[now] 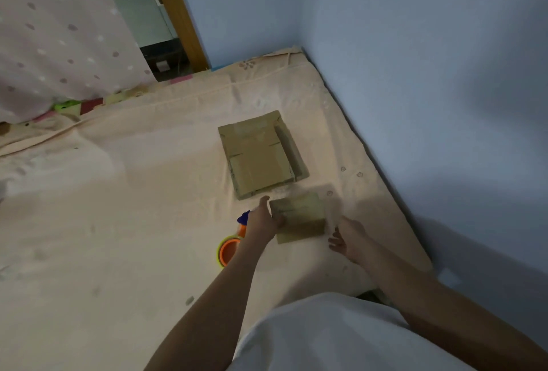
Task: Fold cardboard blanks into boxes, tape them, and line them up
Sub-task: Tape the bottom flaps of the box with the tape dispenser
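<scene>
the left hand (262,219) covers part of the tape dispenser (229,247) and the near-left corner of the small box (299,217), whose right side is motion-smeared, and the right hand's (348,238) fingers are too blurry to read.
</scene>
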A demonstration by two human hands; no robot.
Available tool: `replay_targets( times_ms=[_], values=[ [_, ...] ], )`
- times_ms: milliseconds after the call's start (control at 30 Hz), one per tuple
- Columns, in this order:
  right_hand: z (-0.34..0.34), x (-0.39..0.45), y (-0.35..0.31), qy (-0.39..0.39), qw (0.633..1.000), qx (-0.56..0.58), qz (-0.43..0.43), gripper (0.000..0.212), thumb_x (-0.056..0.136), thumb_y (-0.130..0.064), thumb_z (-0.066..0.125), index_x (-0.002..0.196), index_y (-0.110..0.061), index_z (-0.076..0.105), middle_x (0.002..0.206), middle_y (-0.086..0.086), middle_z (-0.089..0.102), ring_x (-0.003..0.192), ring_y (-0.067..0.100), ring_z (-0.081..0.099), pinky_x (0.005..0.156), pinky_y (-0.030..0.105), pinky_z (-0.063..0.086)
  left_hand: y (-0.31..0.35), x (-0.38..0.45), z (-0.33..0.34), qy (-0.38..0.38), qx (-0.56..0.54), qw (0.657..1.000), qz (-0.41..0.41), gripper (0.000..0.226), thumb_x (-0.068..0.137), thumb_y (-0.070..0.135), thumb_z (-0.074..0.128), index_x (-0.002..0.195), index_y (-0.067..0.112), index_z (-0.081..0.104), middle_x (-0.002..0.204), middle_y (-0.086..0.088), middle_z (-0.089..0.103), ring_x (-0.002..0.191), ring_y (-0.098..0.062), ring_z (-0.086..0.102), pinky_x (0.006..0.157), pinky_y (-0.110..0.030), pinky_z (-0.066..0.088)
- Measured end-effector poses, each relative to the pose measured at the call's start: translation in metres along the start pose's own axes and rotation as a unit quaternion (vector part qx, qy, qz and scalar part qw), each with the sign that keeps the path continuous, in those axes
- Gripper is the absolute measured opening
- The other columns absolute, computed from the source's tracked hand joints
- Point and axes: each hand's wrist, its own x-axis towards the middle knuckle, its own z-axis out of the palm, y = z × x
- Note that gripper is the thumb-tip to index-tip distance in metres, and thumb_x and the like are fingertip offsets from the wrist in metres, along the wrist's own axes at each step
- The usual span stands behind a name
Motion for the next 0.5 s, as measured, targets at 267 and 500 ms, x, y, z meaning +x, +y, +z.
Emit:
replay_targets(
  times_ms=[267, 500],
  values=[
    [0.002, -0.017, -0.004, -0.131, 0.989, -0.002, 0.065, 0.056, 0.106, -0.039, 0.039, 0.109, 0.013, 0.059, 0.129, 0.034, 0.056, 0.12, 0.045, 0.057, 0.099, 0.049, 0.047, 0.012, 0.018, 0.002, -0.08, 0.169, 0.975, 0.117, 0.076, 0.077, 0.026, 0.075, 0.146, 0.033, 0.044, 0.141, -0.005, 0.054, 0.129, -0.028, 0.048, 0.105, -0.043, 0.043],
    [0.009, -0.009, -0.014, -0.158, 0.987, 0.019, 0.035, 0.04, 0.103, -0.029, 0.044, 0.123, 0.002, 0.059, 0.106, 0.02, 0.062, 0.103, 0.035, 0.059, 0.094, 0.05, 0.051, 0.004, 0.005, -0.008, -0.1, 0.023, 0.993, 0.055, 0.033, 0.096, 0.025, 0.053, 0.126, 0.022, 0.066, 0.112, -0.004, 0.069, 0.088, -0.015, 0.063, 0.077, -0.026, 0.052]
  ],
)
